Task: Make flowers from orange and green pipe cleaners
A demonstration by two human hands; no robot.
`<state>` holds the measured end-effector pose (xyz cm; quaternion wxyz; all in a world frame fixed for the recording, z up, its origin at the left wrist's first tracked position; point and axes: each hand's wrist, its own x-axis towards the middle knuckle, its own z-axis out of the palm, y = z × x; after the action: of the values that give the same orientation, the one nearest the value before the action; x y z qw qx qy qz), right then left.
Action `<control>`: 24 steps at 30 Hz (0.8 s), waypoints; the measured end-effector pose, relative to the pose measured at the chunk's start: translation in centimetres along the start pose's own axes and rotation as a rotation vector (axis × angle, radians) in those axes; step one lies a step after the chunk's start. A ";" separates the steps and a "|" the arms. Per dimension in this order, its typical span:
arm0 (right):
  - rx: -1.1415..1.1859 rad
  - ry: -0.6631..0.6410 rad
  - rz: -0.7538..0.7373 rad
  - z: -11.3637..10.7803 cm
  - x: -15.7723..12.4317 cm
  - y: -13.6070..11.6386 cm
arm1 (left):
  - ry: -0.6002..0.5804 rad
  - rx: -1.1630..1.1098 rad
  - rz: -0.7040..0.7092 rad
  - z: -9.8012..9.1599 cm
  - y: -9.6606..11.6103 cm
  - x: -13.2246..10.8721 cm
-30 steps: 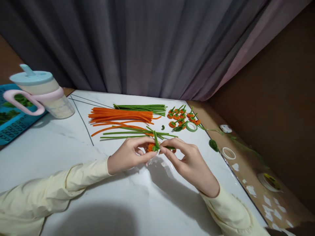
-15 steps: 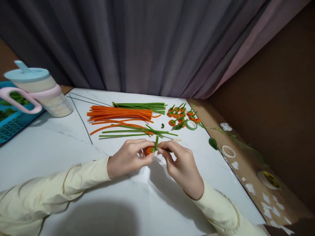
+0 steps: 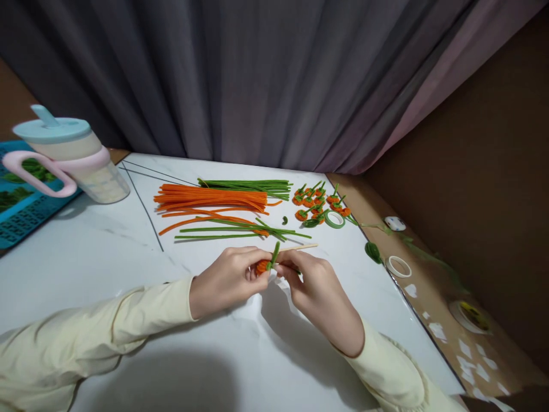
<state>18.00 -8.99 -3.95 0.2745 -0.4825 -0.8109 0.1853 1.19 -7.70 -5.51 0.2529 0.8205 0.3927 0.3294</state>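
Note:
Between thumb and fingers, my left hand [image 3: 234,280] holds a small orange pipe-cleaner pumpkin [image 3: 262,267] with a green stem [image 3: 275,252] pointing up. My right hand [image 3: 319,292] meets it from the right, its fingertips pinched on a green pipe cleaner at the stem's base; most of that piece is hidden by the fingers. Just beyond the hands lie loose green pipe cleaners [image 3: 218,237] and a thin wooden stick [image 3: 302,247]. Behind them is a thick bundle of orange pipe cleaners [image 3: 210,197], with a green bundle [image 3: 249,185] at its back.
Several finished orange pumpkins [image 3: 309,201] with green stems stand at the back right, beside a green tape roll [image 3: 335,220]. A lidded tumbler [image 3: 96,174] and a blue basket [image 3: 26,220] are at the left. A white tape ring [image 3: 398,266] and paper scraps [image 3: 437,331] lie at the right.
The pumpkin's green stem now leans slightly to the right. My right hand has shifted slightly down, and more of the wooden stick shows. The camera view has moved a little.

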 end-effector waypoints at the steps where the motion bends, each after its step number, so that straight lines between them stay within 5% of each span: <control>1: -0.048 -0.033 0.003 0.0 0.0 0.0 | -0.017 0.013 0.004 0.0 0.0 0.0; 6: -0.190 -0.142 0.025 0.0 0.3 -0.1 | -0.075 0.066 0.013 -0.2 0.1 -0.1; 13: -0.222 -0.076 -0.030 0.6 0.0 -0.1 | -0.077 0.090 0.001 -0.4 0.2 -0.1; 17: -0.090 -0.028 -0.104 1.0 -0.4 0.6 | -0.075 0.058 -0.035 -0.6 0.1 0.1; 24: 0.289 -0.065 -0.015 0.5 -0.1 0.9 | -0.112 -0.015 -0.106 -0.9 0.1 0.3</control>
<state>18.32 -8.67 -4.89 0.3161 -0.4257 -0.7877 0.3137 0.71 -7.42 -4.76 0.2977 0.8137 0.4185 0.2721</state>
